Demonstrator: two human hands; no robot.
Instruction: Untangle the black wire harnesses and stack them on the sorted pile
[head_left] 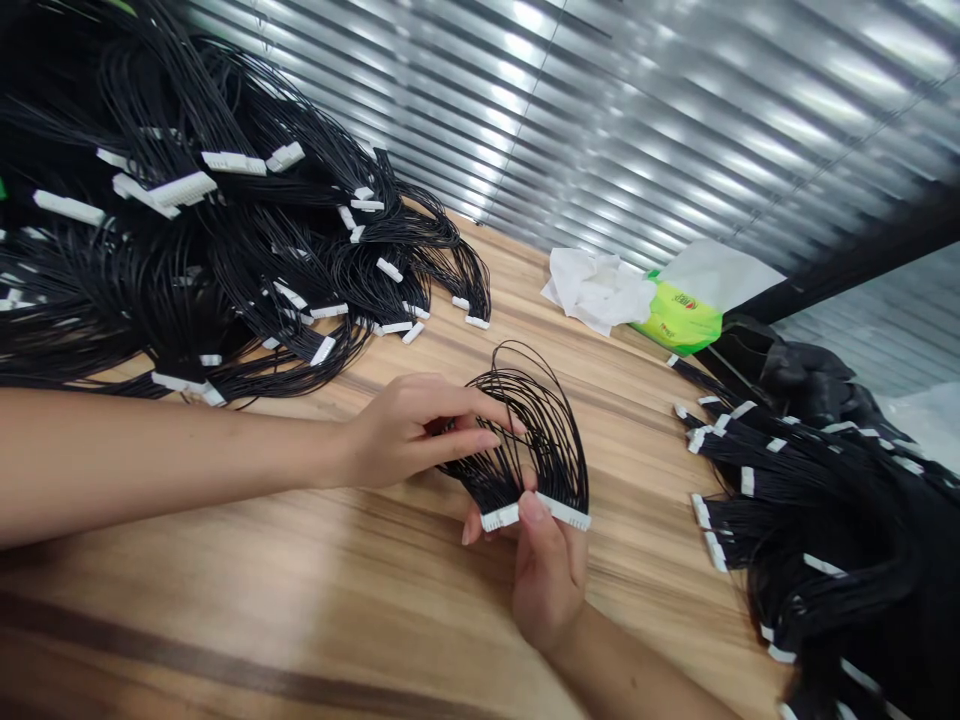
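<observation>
In front of me is a wire harness point(566, 440), a loop of thin black wires with white connectors at its ends. My right hand point(551, 580) grips it at the two white connectors point(566, 511), which sit side by side, thumb on the near face and fingers partly hidden behind. My left hand point(420, 430) reaches in from the left. Its fingers are stretched out and a little apart, touching the looped wires; nothing shows as gripped between them.
A large heap of similar black harnesses point(247, 230) lies at the left on the wooden table point(360, 600). More harnesses point(840, 520) are piled at the right. A green tissue pack point(679, 315) and crumpled white tissue point(596, 285) lie near the corrugated metal wall point(600, 130).
</observation>
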